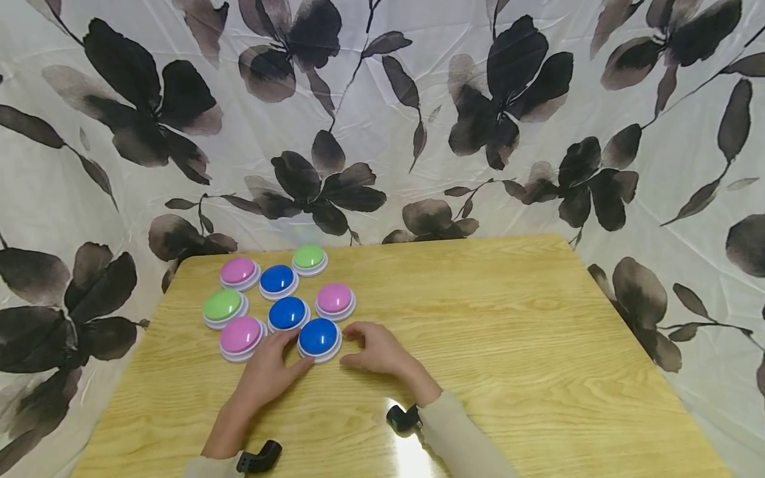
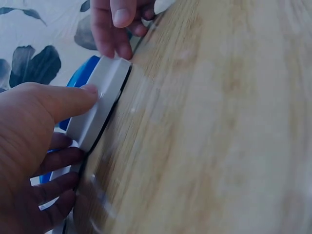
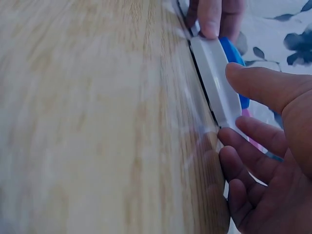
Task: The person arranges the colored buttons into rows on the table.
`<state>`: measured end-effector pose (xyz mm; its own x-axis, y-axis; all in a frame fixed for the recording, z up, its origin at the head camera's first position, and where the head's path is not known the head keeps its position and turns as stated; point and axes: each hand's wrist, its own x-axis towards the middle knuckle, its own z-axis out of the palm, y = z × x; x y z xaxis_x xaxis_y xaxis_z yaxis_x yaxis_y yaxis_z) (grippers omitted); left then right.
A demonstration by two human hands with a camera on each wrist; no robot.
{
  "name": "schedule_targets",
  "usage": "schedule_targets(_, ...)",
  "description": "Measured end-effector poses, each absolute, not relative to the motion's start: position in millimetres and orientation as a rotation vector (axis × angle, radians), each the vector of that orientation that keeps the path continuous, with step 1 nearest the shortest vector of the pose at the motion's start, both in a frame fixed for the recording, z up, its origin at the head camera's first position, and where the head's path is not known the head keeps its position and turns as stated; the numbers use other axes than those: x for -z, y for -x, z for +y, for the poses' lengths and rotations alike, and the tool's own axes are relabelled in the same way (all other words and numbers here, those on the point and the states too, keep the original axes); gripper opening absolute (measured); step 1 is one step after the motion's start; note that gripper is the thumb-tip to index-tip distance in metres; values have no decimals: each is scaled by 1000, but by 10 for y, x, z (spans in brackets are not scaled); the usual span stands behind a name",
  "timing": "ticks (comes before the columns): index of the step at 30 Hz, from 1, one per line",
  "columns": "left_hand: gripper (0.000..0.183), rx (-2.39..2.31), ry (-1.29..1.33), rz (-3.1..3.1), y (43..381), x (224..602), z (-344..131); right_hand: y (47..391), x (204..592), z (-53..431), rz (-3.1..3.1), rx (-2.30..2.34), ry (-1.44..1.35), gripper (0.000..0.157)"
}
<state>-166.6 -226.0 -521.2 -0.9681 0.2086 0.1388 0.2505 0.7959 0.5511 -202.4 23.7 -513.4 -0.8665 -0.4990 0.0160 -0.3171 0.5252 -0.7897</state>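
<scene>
A blue dome push button (image 1: 318, 336) with a white round base lies on the wooden table, nearest the front of a group of similar buttons. My left hand (image 1: 270, 372) grips its left side, thumb at the front of the rim and index finger behind. In the left wrist view the thumb (image 2: 80, 100) lies against the white base (image 2: 105, 92). On the other side my right hand (image 1: 382, 350) hovers at the rim, thumb and fingers parted and loosely curved. A second blue button (image 1: 289, 312) sits just behind, and a pink button (image 1: 240, 334) lies beside my left hand.
Farther back are a pink button (image 1: 335, 299), a third blue one (image 1: 277, 279), a green one (image 1: 309, 257), another pink one (image 1: 238, 270) and another green one (image 1: 222, 305). The wooden table (image 1: 508, 318) stretches right; a floral cloth (image 1: 358, 99) hangs behind it.
</scene>
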Motion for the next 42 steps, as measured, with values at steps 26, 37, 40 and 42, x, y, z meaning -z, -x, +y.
schedule_targets(26,64,963,473,-2860,1683,5275,-2115,2054,5161,233,2622,1175,686,74)
schedule_targets(37,65,1088,453,-2834,1709,5232,-2086,2104,5068,257,2585,1238,763,68)
schedule_targets(40,66,1106,468,-2829,1723,5210,-2038,2132,5050,306,2582,1240,810,66)
schedule_targets(42,66,1104,474,-2832,1739,5195,-2002,2147,5040,343,2569,1251,810,66)
